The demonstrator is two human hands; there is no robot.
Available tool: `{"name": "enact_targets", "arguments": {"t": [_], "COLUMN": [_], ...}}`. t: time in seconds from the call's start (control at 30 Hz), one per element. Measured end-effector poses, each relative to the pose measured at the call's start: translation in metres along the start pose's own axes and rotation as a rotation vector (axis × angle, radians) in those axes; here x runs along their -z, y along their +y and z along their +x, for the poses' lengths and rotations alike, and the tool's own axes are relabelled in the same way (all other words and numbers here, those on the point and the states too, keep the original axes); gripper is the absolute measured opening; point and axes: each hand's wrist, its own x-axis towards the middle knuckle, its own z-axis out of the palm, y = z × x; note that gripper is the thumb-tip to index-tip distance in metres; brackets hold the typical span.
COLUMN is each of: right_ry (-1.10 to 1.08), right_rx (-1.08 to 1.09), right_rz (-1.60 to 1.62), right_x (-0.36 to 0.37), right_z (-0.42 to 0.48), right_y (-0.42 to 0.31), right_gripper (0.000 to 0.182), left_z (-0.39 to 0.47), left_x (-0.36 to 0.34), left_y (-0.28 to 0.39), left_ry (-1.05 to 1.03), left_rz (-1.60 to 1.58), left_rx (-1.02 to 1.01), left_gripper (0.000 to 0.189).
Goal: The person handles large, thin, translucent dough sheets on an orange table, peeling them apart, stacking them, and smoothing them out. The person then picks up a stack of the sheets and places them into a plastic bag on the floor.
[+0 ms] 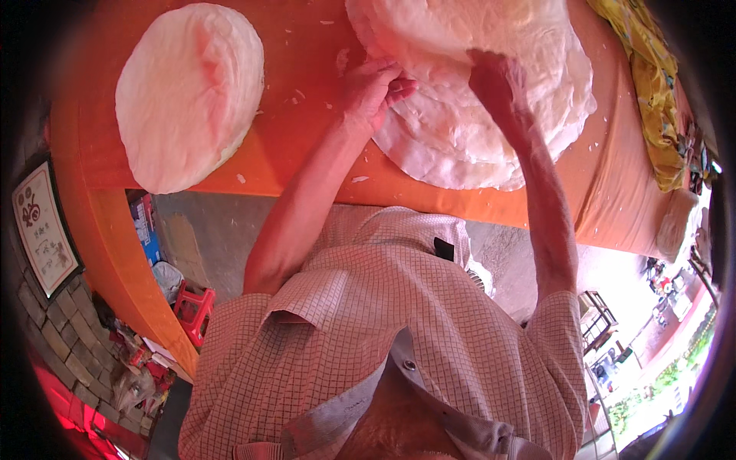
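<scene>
A large pile of thin, round flatbread-like sheets [460, 132] lies on the orange cloth-covered table [299, 132] before me. At the pile's left edge is my left hand [382, 89], thumb and fingers pinched near the rim of the upper sheet. My right hand [497, 77] is curled over the middle of the pile, its fingertips hidden; the upper sheet looks raised between the two hands. A second, neater stack of pale round sheets [190, 98] sits on the left part of the table, apart from both hands.
Small white flakes are scattered over the cloth. A yellow patterned cloth [650, 86] lies along the right side of the table, with a pale roll [678, 224] at its corner. Below left stand a red plastic stool [195, 310] and a framed sign [46, 230] bearing writing.
</scene>
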Motion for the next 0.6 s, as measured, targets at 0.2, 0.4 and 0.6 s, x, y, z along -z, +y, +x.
{"name": "enact_targets", "arguments": {"t": [0.2, 0.4, 0.6], "right_ry": [0.552, 0.338, 0.41], "right_rx": [0.156, 0.182, 0.293], "right_rz": [0.145, 0.152, 0.155], "right_x": [-0.021, -0.013, -0.016], "right_z": [-0.028, -0.009, -0.023], "right_y": [0.009, -0.021, -0.028], "right_gripper": [0.016, 0.027, 0.04], "left_z": [-0.018, 0.001, 0.001], "left_x": [-0.022, -0.007, -0.015], "left_y": [0.007, 0.002, 0.006], "left_ry": [0.027, -0.145, -0.227], "left_rz": [-0.097, -0.044, -0.084], "left_rx": [-0.104, 0.167, 0.069], "left_gripper": [0.016, 0.02, 0.019]}}
